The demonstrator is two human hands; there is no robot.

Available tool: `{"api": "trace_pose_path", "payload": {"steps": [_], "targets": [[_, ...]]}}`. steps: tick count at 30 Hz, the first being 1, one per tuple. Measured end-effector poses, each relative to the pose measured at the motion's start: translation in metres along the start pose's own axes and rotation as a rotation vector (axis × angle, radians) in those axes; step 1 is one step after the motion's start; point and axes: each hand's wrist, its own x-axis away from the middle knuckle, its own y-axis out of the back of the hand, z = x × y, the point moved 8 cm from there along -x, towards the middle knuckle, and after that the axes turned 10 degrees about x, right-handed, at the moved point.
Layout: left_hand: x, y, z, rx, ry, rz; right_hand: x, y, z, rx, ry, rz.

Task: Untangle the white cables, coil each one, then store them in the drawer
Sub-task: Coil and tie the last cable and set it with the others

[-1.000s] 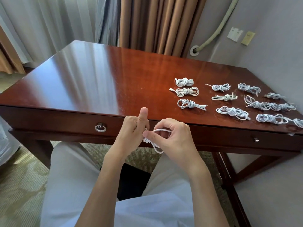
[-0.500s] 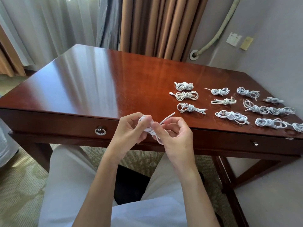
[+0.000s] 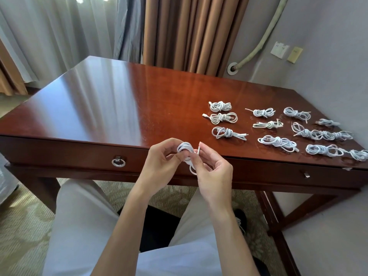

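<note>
Both hands are up in front of the desk's closed drawer (image 3: 258, 172), working one white cable (image 3: 185, 151). The left hand (image 3: 163, 162) has its fingers curled round the small coil, holding the loops together. The right hand (image 3: 211, 168) pinches the cable's loose end (image 3: 199, 149) between thumb and forefinger — the plug tip pokes straight up, just beside the coil. Behind them, on the right half of the wooden desk (image 3: 99, 108), finished bundles (image 3: 278, 124) lie in rows — each tied off, none touching the hands.

I sit in a hotel-type room: polished desk (image 3: 111, 108) centre frame, layered curtains (image 3: 179, 30) at top, patterned carpet (image 3: 22, 226) lower left.
</note>
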Motion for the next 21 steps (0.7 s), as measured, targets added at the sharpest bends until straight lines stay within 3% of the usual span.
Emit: {"api": "trace_pose_path", "payload": {"steps": [8,21], "targets": [[-0.002,0.009,0.004,-0.036,0.026,-0.015,0.000,-0.012,0.004,-0.072,-0.002,0.255],[-0.003,0.019,0.005,0.002,0.032,-0.054,0.004,-0.019,0.018,0.306,0.254,0.142]]}}
